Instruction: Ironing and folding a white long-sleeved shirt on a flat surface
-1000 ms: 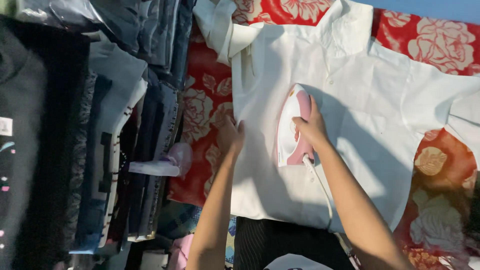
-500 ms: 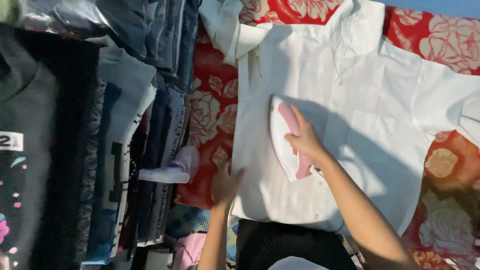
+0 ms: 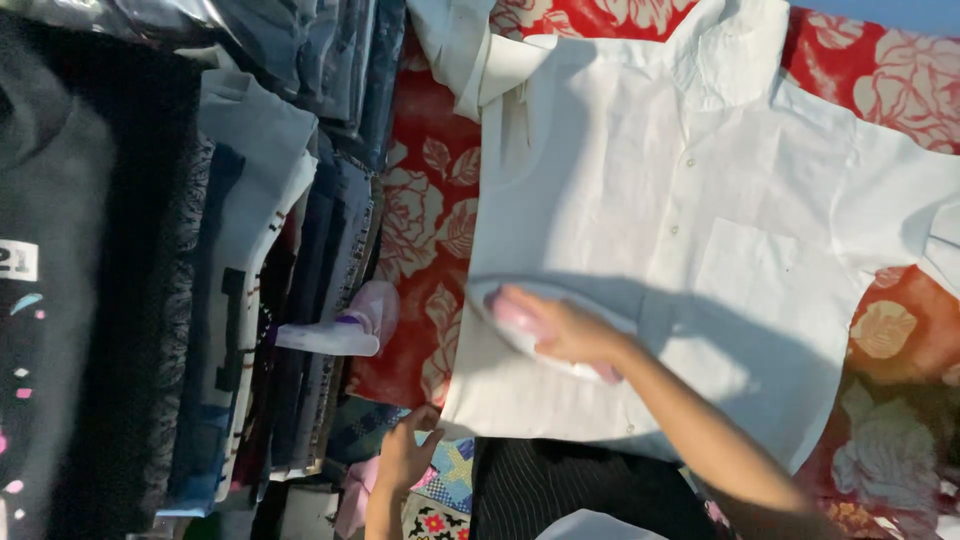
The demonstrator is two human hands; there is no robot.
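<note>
A white short-sleeved shirt (image 3: 700, 250) lay spread flat over a red rose-patterned cloth (image 3: 420, 230), collar away from the person and hem nearest them. Left of both hands rose a stack of folded dark garments (image 3: 240, 280). The right hand (image 3: 565, 330) was clamped on the pink handle of a white clothes iron (image 3: 520, 325), whose long axis ran across the shirt, tip toward the stack. The left hand (image 3: 405, 455), fingers loosely apart and holding nothing, touched the shirt's hem corner, below the iron. One garment bore a small white rectangular label (image 3: 18, 260).
</note>
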